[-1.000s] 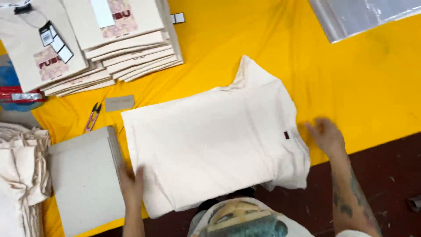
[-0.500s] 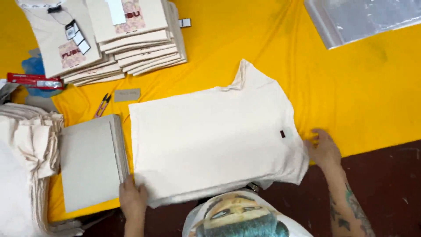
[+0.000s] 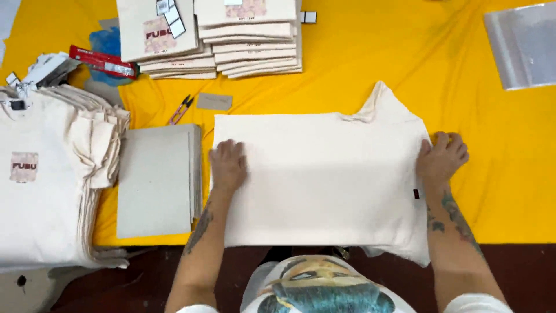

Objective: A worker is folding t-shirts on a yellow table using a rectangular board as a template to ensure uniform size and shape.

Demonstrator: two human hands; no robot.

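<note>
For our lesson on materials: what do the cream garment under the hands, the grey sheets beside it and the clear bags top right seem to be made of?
Cream garment: likely soft matte cotton knit; it drapes and creases.
Grey sheets: probably stiff matte cardboard, with flat, straight edges.
Clear bags: apparently thin glossy plastic film, see-through with glare.

Cream shirt [image 3: 318, 179], yellow cloth [image 3: 370, 69]
</note>
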